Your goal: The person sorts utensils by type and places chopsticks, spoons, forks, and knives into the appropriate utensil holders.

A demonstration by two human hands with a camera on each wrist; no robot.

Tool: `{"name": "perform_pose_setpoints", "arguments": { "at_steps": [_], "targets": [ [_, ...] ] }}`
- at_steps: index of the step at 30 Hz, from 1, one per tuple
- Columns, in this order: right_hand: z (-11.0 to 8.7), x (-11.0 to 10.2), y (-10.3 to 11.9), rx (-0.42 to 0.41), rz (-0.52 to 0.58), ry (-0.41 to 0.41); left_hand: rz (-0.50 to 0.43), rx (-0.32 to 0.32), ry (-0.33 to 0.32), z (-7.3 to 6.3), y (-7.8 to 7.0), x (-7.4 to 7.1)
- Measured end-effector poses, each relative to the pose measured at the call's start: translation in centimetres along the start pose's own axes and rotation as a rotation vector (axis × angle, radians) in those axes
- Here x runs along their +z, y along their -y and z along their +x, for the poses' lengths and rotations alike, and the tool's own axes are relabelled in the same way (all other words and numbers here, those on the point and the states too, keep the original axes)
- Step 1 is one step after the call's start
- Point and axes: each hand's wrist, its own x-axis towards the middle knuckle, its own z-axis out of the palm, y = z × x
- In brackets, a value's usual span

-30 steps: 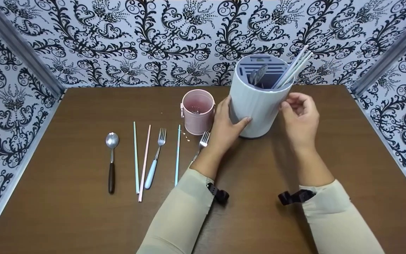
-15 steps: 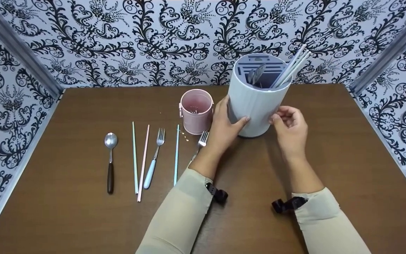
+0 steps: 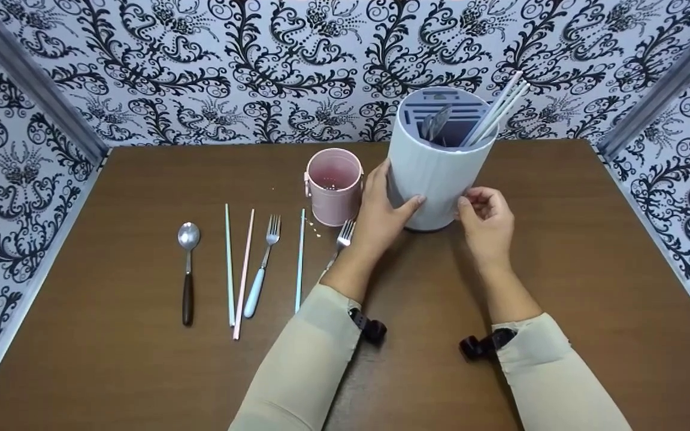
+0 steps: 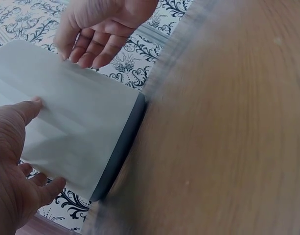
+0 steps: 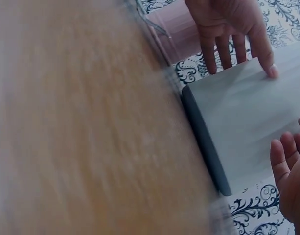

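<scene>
A white utensil holder (image 3: 438,179) with a slotted grey-blue top stands on the table. Metal cutlery (image 3: 436,124) and several pale chopsticks (image 3: 498,114) stick out of its open compartment. My left hand (image 3: 381,209) grips the holder's left side, thumb across the front and fingers around the side. My right hand (image 3: 489,224) is at the lower right side, its thumb and fingertips close against the wall, the other fingers loosely bent. In the left wrist view the holder's dark base (image 4: 120,147) shows below both hands.
Left of the holder stands a pink cup (image 3: 336,200). Farther left lie a spoon (image 3: 188,269), a green chopstick (image 3: 229,263), a pink chopstick (image 3: 244,275), a blue-handled fork (image 3: 263,266) and a blue chopstick (image 3: 300,260). Another fork (image 3: 345,235) is partly under the left forearm. Patterned walls enclose the table.
My right hand has slid down and left along the holder's right side. The left hand keeps its grip, and the holder stays in about the same place.
</scene>
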Motion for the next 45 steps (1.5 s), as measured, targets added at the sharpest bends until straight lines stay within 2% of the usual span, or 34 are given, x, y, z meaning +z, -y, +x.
{"name": "perform_pose_setpoints", "arguments": {
  "at_steps": [8,15,25,30,34,40,45],
  "targets": [
    [-0.1,0.0,-0.2,0.005,0.009,-0.005,0.016,0.01,0.002,-0.3,-0.2,0.0],
    [-0.5,0.3,0.1,0.018,0.013,0.015,0.093,0.029,0.009,-1.6,-0.5,-0.4],
    [-1.9,1.7,1.2,0.003,-0.032,0.108,0.229,0.075,0.18,-4.4,-1.0,-4.9],
    [-2.7,2.7,2.1,-0.021,-0.031,0.18,0.352,0.059,0.252,-5.9,-0.9,-7.1],
    [-3.2,3.9,3.0,-0.018,0.001,0.219,0.445,0.033,0.275,-6.8,-0.4,-8.5],
    [-3.6,6.3,4.3,0.003,0.047,0.257,0.49,-0.065,0.269,-8.0,0.6,-10.0],
    [-3.8,8.8,5.0,0.005,0.027,0.312,0.517,-0.121,0.275,-8.8,1.0,-10.7]
  ]
}}
